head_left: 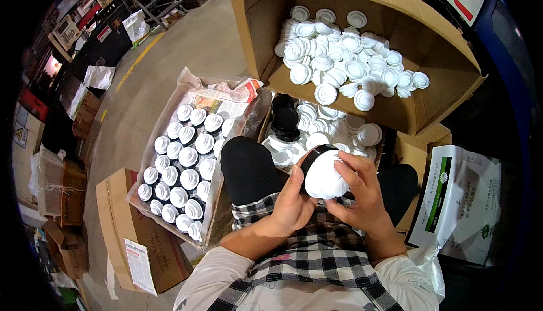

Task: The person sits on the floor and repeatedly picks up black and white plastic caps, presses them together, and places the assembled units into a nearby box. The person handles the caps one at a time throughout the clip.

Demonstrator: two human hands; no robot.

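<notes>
Over my lap, both hands are closed around a white stepped round plastic piece [327, 180] with a black ring [317, 155] at its far edge. My left hand [294, 204] grips it from the left, thumb up along the side. From the right, my right hand [362, 189] has its fingertips on the white part. Just beyond the hands, a low box holds many loose white pieces [370, 134] and a stack of black round parts [285, 120]. To the left, a lined tray [166, 120] carries rows of white stepped pieces on black bases [188, 156].
A large open carton [255, 37] lies ahead, with a heap of white discs [334, 56] inside. A closed cardboard box [136, 237] sits beside the tray. At right is a white printed bag [469, 198]. Baskets, crates and a ladder [153, 3] line the far left.
</notes>
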